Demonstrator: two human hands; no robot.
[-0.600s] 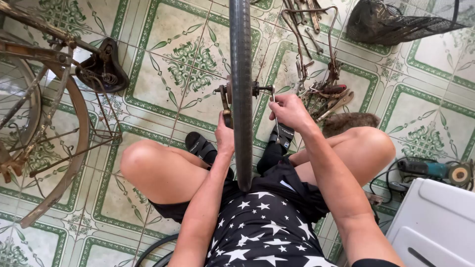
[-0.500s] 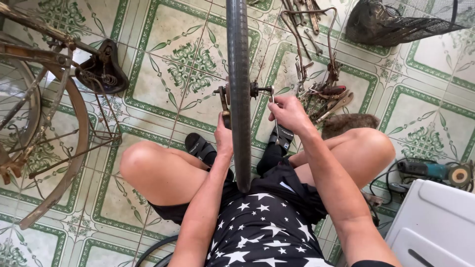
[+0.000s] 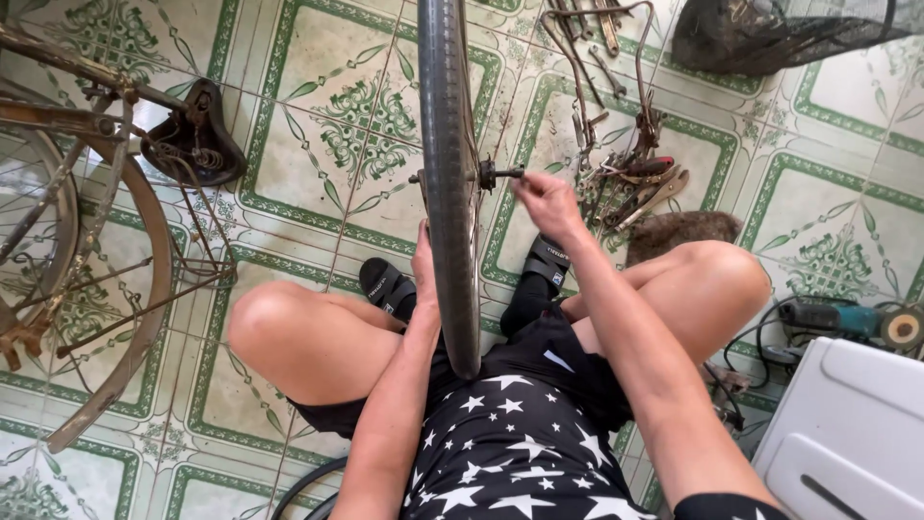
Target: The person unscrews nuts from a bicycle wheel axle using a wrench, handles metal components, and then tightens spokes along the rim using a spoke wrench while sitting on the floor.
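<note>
A bicycle wheel with a dark tyre (image 3: 445,164) stands upright between my knees, seen edge-on. My right hand (image 3: 547,202) pinches the end of the wheel's axle (image 3: 502,175) on the right side of the hub. On the wheel's left side my left hand (image 3: 424,273) rests flat against the tyre, its fingers partly hidden behind the rubber. I sit low on a tiled floor in black shorts with white stars, and black sandals (image 3: 387,286) show under the wheel.
A rusty upturned bicycle frame (image 3: 106,260) with a black saddle (image 3: 192,140) lies at the left. Rusty tools and cables (image 3: 626,173) are heaped right of the wheel, a dark mesh basket (image 3: 770,34) beyond. An angle grinder (image 3: 847,320) and white box (image 3: 847,433) sit at right.
My right hand has shifted slightly along the axle end, fingers closing on it. The wheel and left hand have stayed about where they were.
</note>
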